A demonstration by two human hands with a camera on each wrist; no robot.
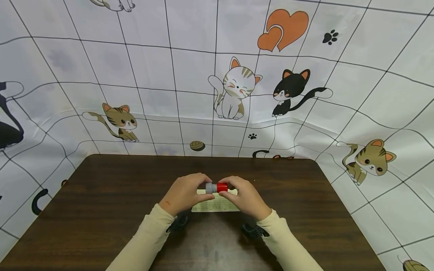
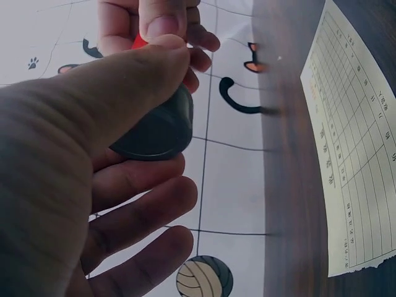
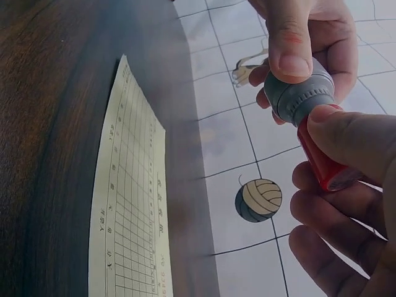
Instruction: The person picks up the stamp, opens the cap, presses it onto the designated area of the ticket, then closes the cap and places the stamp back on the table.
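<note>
Grey part, pinched by left hand; red part, pinched by right hand. Progress: parts joined; paper form, below hands, untouched.

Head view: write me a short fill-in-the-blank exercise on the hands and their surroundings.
The left hand holds the small object by its ____ end.
The right hand holds its ____ end.
The printed sheet lies on the dark brown ____.
The hearts on the backdrop are ____.
Missing words: gray; red; table; orange.
</note>
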